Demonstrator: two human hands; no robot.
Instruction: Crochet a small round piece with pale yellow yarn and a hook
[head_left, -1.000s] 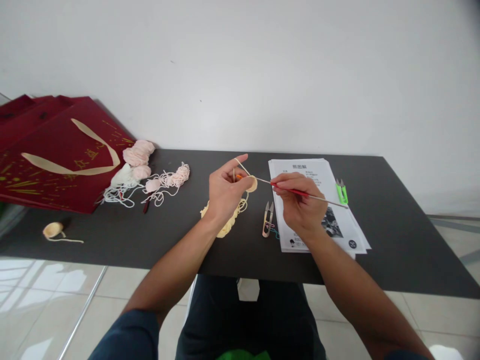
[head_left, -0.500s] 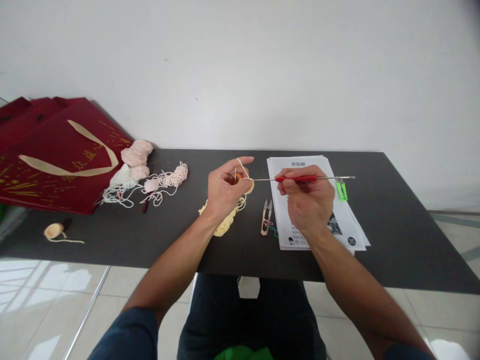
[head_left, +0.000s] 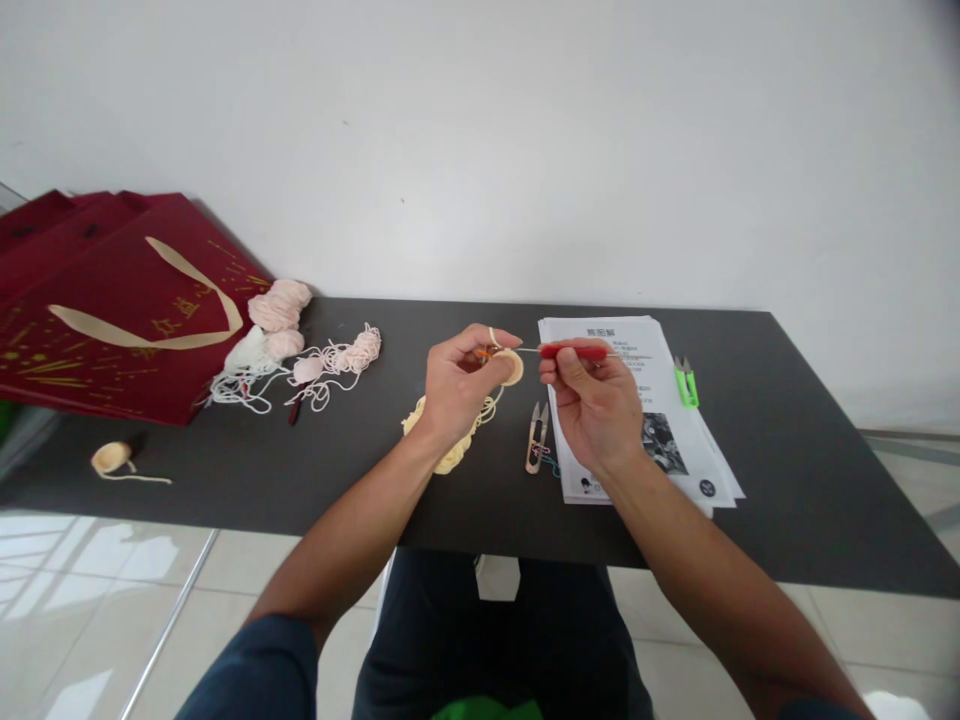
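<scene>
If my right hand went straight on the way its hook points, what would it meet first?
Probably the cream piece in your left hand: the hook in your right hand points at it, though depth is unclear.

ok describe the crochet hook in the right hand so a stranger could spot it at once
On the dark table, find the printed white sheets. Over them, the right hand holds the crochet hook. Its red handle and thin metal shaft set it apart from the green snips and pale snips nearby.
</scene>
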